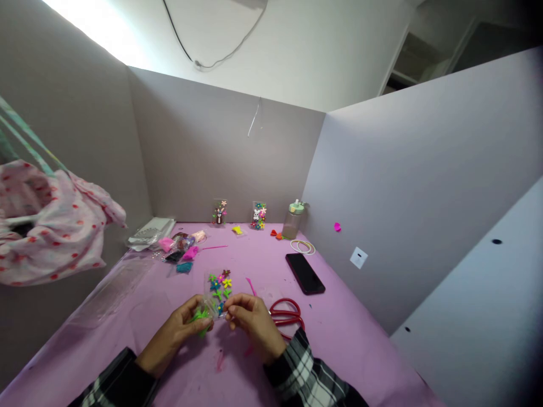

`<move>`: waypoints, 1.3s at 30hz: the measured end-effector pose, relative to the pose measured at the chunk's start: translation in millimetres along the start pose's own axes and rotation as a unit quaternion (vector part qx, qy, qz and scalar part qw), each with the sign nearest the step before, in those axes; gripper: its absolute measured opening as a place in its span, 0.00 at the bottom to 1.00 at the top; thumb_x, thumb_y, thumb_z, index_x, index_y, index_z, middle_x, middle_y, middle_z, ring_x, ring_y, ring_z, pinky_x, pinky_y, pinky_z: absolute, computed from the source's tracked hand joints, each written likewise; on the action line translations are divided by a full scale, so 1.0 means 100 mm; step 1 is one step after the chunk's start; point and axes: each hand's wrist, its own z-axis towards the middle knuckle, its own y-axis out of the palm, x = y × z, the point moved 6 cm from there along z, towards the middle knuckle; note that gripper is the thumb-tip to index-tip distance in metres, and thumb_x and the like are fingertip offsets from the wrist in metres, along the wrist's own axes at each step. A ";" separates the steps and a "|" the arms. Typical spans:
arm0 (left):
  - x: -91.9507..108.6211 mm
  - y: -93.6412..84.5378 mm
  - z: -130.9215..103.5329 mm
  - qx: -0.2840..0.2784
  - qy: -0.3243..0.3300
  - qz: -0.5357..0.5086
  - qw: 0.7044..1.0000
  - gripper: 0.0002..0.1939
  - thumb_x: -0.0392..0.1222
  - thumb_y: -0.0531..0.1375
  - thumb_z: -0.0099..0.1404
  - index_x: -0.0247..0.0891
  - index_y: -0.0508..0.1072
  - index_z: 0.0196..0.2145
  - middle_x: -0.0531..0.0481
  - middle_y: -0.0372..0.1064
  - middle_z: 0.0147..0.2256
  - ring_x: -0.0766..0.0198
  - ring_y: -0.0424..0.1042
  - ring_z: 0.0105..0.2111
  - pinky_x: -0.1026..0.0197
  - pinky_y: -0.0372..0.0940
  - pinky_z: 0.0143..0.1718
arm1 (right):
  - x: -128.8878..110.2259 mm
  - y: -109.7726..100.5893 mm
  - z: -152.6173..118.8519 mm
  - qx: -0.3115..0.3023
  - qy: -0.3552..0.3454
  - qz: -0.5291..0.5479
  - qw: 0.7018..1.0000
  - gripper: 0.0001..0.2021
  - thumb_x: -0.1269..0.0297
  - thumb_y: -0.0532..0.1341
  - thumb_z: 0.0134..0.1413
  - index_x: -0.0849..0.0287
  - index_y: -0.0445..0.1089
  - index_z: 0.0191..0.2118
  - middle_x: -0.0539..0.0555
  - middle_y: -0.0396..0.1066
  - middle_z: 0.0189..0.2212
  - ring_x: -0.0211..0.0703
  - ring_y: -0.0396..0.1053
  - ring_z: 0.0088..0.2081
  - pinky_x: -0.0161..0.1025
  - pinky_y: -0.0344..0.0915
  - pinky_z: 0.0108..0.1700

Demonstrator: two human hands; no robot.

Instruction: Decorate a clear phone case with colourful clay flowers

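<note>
The left hand [190, 320] is closed around a small clear bag of bright green material [202, 317], which sits above the purple table [339, 333], near its front. The right hand [250, 316] is just beside the bag's right side, thumb and fingers drawn together; whether they pinch anything is too small to tell.

Just beyond the hands, partly hidden by them, is a clear panel [218, 285] with yellow, blue, green, pink and brown flower shapes. Right of the right hand are red-handled scissors [287, 312], and farther back a black phone [305, 273] lies face up, its screen dark, with no readable writing.

At the back, two decorated panels stand upright near the grey partition: one with a brown rabbit [219, 216], the other with a white rabbit [256, 215]. A small yellow packet [238, 230] lies between them, nearer the front. To the right are red pieces [276, 234], a bottle [292, 221] with a pale green lid and pale rings [302, 247]. Any lettering on the bottle is too small to read. At the back left lie coloured packets [182, 249], including pink, black and teal ones.
</note>
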 end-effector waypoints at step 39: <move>-0.08 0.04 0.04 -0.036 0.020 0.078 0.996 0.14 0.50 0.68 0.55 0.37 0.73 0.32 0.52 0.69 0.29 0.59 0.66 0.32 0.61 0.60 0.35 | 0.01 0.12 -0.08 0.000 0.029 -0.047 0.998 0.12 0.59 0.68 0.43 0.61 0.67 0.27 0.41 0.60 0.15 0.28 0.52 0.16 0.29 0.46 0.19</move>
